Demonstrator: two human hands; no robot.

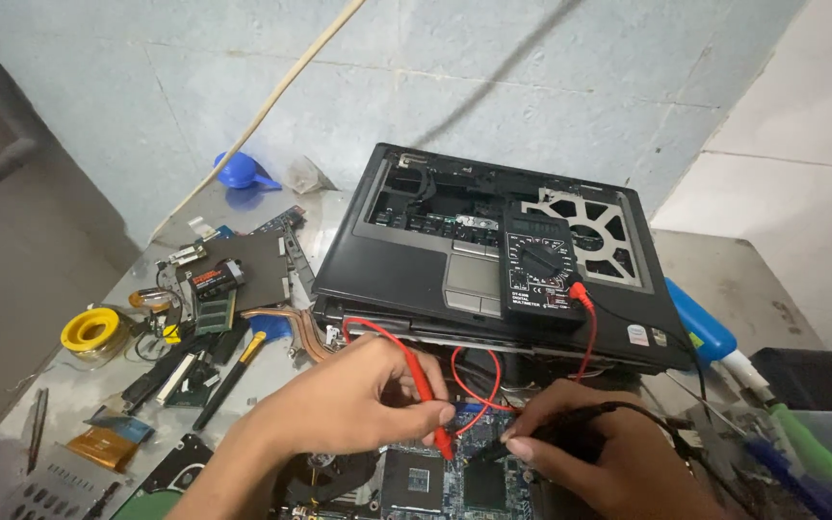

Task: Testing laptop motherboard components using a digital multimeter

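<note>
L hand point(353, 404) pinches red probe point(428, 395), R hand point(594, 445) grips black probe point(522, 441), tips on motherboard point(455, 477), prob. touching; multimeter point(539, 265) w/ white label on laptop chassis point(406, 260), table's point(724, 279) near edge.

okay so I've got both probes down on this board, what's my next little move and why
Probably glance up at the multimeter. Your left hand holds the red probe and your right hand the black probe, both tips at the circuit board.

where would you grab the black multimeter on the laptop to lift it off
Grip the multimeter across its long left and right edges near the top end, coming from above. It lies flat on the laptop, and the red and black leads plug in at its lower right corner, so stay clear there.
</note>
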